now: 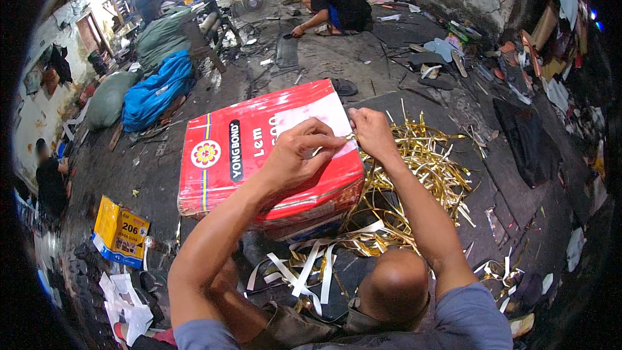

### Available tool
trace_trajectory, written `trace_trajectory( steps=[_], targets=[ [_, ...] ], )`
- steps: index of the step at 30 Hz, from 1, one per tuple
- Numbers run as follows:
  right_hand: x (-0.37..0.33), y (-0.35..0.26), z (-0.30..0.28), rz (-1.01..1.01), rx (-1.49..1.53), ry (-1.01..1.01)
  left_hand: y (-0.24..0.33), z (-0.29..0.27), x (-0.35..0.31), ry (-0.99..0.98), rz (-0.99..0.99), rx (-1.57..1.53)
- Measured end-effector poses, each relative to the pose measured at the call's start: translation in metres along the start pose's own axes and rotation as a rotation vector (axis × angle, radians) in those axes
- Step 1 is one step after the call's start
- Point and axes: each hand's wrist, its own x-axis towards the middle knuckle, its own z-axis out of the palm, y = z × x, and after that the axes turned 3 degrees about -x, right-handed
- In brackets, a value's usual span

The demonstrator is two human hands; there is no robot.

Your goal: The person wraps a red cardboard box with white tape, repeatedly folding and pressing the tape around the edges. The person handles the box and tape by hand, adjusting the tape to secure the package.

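From where I stand, a small gold strip shows above the right edge of the red box, between both grips. The left hand, over the box, pinches its left end; the right hand, at the box's edge, closes on its other end. Loose gold ribbons heap right of the box
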Motion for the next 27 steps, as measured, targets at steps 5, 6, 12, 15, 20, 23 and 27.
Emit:
trace_trajectory(
  steps=[5,6,12,15,20,23,27],
  targets=[
    [0.004,0.008,0.003,0.009,-0.049,-0.015,-0.003,-0.004,-0.002,-0.027,0.016,0.013],
    [0.003,0.01,0.004,0.011,-0.043,-0.013,-0.004,-0.004,-0.002,-0.031,0.017,0.013],
    [0.001,0.037,0.01,-0.036,-0.078,-0.001,-0.001,0.007,0.015,-0.002,0.091,-0.008],
    [-0.003,0.029,0.007,0.006,-0.084,0.031,-0.004,0.002,0.008,-0.012,0.052,0.019],
    [-0.002,0.029,0.007,0.077,-0.03,-0.005,0.0,-0.003,0.003,-0.046,0.012,0.023],
    [-0.001,0.032,0.008,0.113,-0.02,-0.014,-0.001,-0.005,0.002,-0.052,0.0,0.019],
    [-0.001,0.036,0.01,0.08,-0.006,-0.006,-0.002,-0.004,0.003,-0.039,0.024,0.02]
  ],
)
